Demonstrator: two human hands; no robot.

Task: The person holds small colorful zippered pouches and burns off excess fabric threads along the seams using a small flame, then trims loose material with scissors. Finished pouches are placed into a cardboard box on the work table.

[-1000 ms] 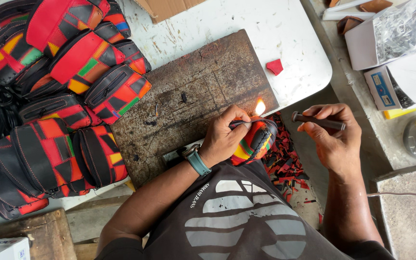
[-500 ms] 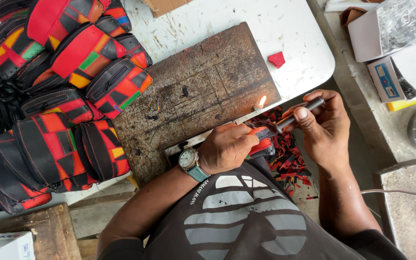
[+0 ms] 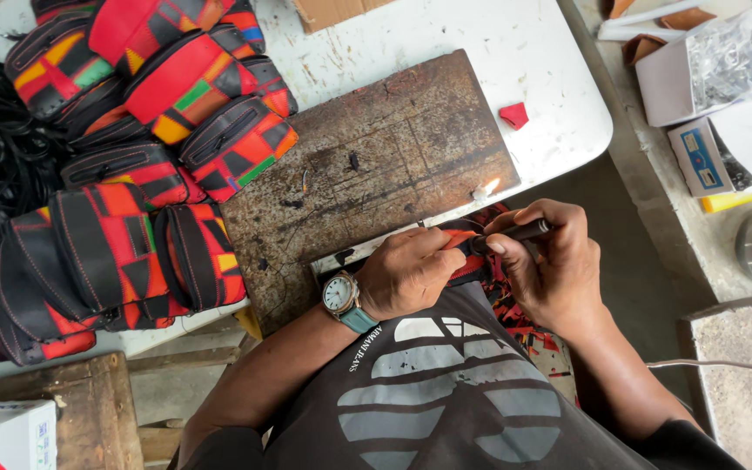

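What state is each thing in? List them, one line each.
left hand: closed over the pouch, pressing it at the board's edge
right hand: pinching the dark tool
dark tool: tip at the pouch
pouch: mostly hidden by the hands
flame: lit, on the wooden board's corner
wooden board: scorched, flat on the table
finished pouches: heaped at the left
cardboard box: open

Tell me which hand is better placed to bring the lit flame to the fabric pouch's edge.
Right, probably. The right hand grips the dark slim lighter with its small flame, while the left hand is closed on the red-and-black patterned fabric pouch.
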